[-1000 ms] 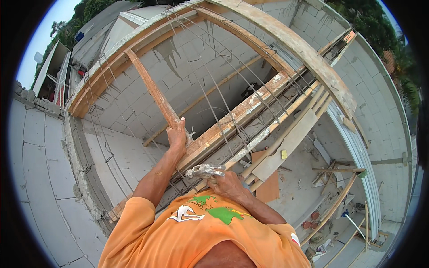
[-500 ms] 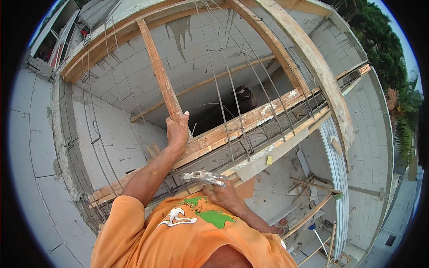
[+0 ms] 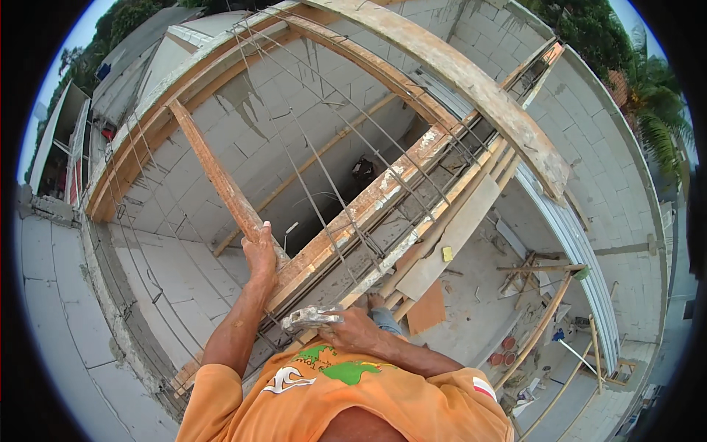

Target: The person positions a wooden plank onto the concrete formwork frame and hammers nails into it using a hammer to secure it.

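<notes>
A: Item one, left hand (image 3: 259, 259)?
B: Clenched round the slanted wooden brace (image 3: 221, 180), fingers wrapped over its lower end, just above where it meets the long formwork beam (image 3: 368, 214).

A: Item two, right hand (image 3: 353, 330)?
B: Closed on a hammer; its pale, cement-crusted hammer head (image 3: 309, 318) sticks out to the left of the fingers, the handle hidden inside the fist. It sits just below the formwork beam, near the beam's lower end.

A: Item three, fittings on the beam?
B: Steel rebar cage (image 3: 346, 184), thin bars and ties running along and above the beam.

A: Surroundings?
B: Grey block walls (image 3: 221, 118) behind the beam; concrete floor (image 3: 479, 295) well below it, with scattered boards.
</notes>
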The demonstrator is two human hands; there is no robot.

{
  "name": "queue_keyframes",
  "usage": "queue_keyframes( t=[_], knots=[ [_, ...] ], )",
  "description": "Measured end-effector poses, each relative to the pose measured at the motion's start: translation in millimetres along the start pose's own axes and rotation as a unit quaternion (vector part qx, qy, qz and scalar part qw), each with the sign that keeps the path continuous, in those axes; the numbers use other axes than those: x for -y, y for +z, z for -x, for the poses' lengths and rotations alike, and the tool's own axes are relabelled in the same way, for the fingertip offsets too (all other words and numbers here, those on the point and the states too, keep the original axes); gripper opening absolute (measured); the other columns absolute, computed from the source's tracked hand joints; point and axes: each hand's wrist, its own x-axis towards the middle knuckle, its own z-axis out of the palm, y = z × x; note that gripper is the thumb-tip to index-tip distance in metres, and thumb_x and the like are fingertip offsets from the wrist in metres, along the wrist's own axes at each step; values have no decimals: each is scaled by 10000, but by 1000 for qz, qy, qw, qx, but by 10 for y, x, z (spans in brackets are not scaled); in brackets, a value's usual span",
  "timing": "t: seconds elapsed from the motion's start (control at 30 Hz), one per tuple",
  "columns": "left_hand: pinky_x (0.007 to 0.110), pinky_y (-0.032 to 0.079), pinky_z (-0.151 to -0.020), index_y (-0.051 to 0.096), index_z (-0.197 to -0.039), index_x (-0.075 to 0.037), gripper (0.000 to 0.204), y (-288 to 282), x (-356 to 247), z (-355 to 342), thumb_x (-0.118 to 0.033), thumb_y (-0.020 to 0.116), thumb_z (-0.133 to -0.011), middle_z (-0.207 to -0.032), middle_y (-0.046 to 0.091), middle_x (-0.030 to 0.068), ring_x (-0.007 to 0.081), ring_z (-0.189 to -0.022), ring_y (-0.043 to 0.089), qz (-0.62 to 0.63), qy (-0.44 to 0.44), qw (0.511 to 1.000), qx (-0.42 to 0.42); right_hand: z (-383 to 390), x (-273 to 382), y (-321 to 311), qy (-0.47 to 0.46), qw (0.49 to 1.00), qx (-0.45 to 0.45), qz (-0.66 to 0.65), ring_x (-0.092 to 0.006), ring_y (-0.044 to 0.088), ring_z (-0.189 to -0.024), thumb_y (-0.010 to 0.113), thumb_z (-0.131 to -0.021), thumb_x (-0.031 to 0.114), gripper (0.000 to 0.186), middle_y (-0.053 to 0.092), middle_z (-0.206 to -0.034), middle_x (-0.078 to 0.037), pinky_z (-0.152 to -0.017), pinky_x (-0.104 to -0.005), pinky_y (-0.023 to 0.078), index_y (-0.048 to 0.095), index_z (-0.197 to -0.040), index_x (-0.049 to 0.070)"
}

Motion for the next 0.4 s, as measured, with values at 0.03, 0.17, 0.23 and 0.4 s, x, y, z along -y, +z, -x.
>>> queue_keyframes(
  t=[0.03,0.17,0.23,0.4],
  knots=[
    [433,502,-840,535,-1199,83,580,12,27,-33,-378,739,-913,-1048,653,198,305,-940,647,-14,5,1000,9,12,10,-27,12,1000,10,-1,-372,702,-799,689,-860,157,342,719,-1038,-156,-670,-446,593,699,-1198,108],
    [407,507,-767,546,-1197,74,556,62,-152,37,-367,740,-920,-1016,634,138,236,-893,625,28,-11,999,39,93,-291,188,-7,1000,5,18,-375,695,-751,687,-855,143,361,716,-1032,-145,-645,-437,590,691,-1216,133],
    [396,508,-741,552,-1196,69,548,0,-197,158,-365,740,-921,-1004,627,117,214,-881,620,37,-33,998,47,59,-192,162,32,999,-2,-27,-429,676,-756,651,-904,191,336,677,-868,-199,-662,-491,573,657,-1228,105],
    [390,506,-707,545,-1219,44,556,-21,-142,-24,-374,752,-917,-976,612,88,179,-839,602,56,-55,993,91,99,-88,153,30,997,-47,-43,-428,696,-784,700,-890,222,378,688,-998,-198,-674,-495,587,648,-1240,90]
  ],
)
